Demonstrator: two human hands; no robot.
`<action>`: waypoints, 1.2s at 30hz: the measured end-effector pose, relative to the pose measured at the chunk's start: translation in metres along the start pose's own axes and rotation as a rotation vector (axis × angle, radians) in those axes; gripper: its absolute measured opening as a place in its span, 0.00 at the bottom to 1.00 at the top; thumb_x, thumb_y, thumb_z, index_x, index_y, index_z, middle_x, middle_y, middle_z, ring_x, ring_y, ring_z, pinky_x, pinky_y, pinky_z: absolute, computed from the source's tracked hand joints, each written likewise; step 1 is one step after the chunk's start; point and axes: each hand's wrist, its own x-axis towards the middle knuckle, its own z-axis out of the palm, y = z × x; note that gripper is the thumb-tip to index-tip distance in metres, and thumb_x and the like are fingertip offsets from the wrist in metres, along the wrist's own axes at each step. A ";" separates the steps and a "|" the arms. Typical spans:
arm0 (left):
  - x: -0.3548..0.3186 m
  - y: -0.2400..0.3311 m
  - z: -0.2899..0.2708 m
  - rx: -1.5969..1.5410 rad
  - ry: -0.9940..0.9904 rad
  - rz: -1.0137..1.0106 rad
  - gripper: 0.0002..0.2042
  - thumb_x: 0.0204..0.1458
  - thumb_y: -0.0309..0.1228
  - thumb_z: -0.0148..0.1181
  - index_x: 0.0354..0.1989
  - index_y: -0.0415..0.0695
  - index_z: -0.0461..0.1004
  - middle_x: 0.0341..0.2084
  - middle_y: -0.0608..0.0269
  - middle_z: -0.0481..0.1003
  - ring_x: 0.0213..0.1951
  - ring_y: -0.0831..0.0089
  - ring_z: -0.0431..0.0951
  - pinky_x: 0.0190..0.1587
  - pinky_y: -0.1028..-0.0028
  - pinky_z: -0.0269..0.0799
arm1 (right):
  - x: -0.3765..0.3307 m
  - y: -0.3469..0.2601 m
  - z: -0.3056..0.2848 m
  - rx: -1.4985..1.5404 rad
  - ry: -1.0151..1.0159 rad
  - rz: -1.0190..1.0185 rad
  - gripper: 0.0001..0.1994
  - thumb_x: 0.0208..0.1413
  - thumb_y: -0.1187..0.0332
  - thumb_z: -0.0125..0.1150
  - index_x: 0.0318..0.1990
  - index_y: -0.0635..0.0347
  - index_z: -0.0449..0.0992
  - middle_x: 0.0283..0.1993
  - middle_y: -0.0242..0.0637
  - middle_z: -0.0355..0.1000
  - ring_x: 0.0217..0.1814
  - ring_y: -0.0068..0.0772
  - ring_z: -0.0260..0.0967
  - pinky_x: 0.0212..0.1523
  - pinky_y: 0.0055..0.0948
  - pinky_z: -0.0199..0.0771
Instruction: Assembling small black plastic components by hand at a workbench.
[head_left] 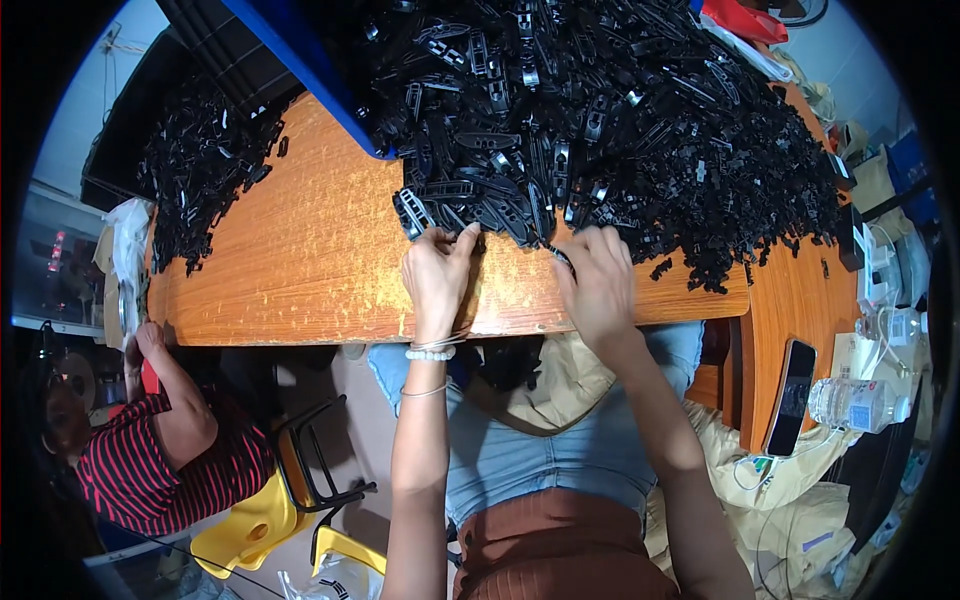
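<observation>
A heap of black plastic parts [490, 140], many long and leaf-shaped with slots, covers the far middle of the wooden table [330, 240]. My left hand [437, 275] is at the heap's near edge, its thumb and fingers bent together; whatever lies between them is hidden. Just beyond its fingertips is a black clip-like part with a shiny slotted frame [411, 212]. To the right, my right hand [600, 285] pinches a slim black plastic piece [562, 257] between thumb and fingers, close to the heap.
Smaller black pieces [715, 190] spread at the right; more parts [195, 165] lie at the far left by a blue-edged bin [300, 70]. A phone [792, 395] and a clear bottle [855, 403] are at the right. A person in a striped shirt [165, 465] sits left, near a yellow chair [250, 525].
</observation>
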 end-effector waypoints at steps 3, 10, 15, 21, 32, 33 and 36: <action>-0.003 -0.004 0.002 -0.295 -0.006 -0.029 0.15 0.47 0.35 0.67 0.21 0.37 0.71 0.13 0.64 0.71 0.17 0.80 0.70 0.22 0.78 0.64 | 0.013 0.007 0.011 -0.157 -0.054 0.048 0.03 0.45 0.77 0.61 0.29 0.65 0.75 0.32 0.40 0.67 0.31 0.41 0.64 0.31 0.32 0.65; -0.055 0.006 -0.005 -0.873 -0.259 -0.005 0.09 0.50 0.15 0.58 0.36 0.36 0.65 0.25 0.62 0.74 0.25 0.76 0.76 0.28 0.81 0.72 | 0.002 0.017 0.003 1.002 0.171 0.586 0.05 0.55 0.79 0.53 0.39 0.68 0.72 0.30 0.32 0.67 0.28 0.20 0.63 0.29 0.19 0.65; -0.082 0.022 -0.011 -1.034 -0.411 0.018 0.11 0.50 0.14 0.57 0.43 0.33 0.69 0.30 0.58 0.76 0.31 0.75 0.80 0.34 0.80 0.78 | -0.015 0.002 -0.029 1.141 0.022 0.641 0.08 0.56 0.83 0.47 0.42 0.74 0.71 0.30 0.38 0.69 0.28 0.24 0.69 0.31 0.20 0.73; -0.091 0.035 -0.023 -0.916 -0.435 0.116 0.12 0.48 0.14 0.59 0.42 0.32 0.72 0.30 0.57 0.79 0.33 0.75 0.80 0.33 0.84 0.76 | -0.029 -0.019 -0.048 1.159 0.036 0.661 0.07 0.55 0.82 0.51 0.39 0.72 0.73 0.36 0.39 0.69 0.26 0.23 0.67 0.29 0.18 0.70; -0.099 0.038 -0.034 -1.051 -0.584 0.013 0.12 0.49 0.16 0.60 0.43 0.31 0.72 0.31 0.56 0.78 0.34 0.73 0.80 0.35 0.81 0.77 | -0.035 -0.029 -0.053 0.647 0.012 0.334 0.05 0.50 0.81 0.58 0.35 0.66 0.78 0.36 0.34 0.68 0.36 0.22 0.64 0.37 0.18 0.64; -0.097 0.038 -0.036 -0.925 -0.596 0.004 0.11 0.49 0.16 0.59 0.42 0.31 0.72 0.31 0.57 0.78 0.33 0.74 0.80 0.35 0.81 0.77 | -0.033 -0.029 -0.054 0.594 -0.008 0.280 0.07 0.50 0.81 0.58 0.37 0.66 0.77 0.36 0.33 0.67 0.37 0.20 0.64 0.37 0.18 0.64; -0.099 0.038 -0.028 -1.086 -0.527 -0.067 0.08 0.49 0.16 0.60 0.38 0.33 0.72 0.29 0.60 0.77 0.28 0.79 0.79 0.31 0.84 0.73 | -0.036 -0.031 -0.055 0.678 -0.143 0.386 0.10 0.51 0.80 0.59 0.42 0.67 0.75 0.36 0.32 0.69 0.37 0.18 0.65 0.37 0.18 0.65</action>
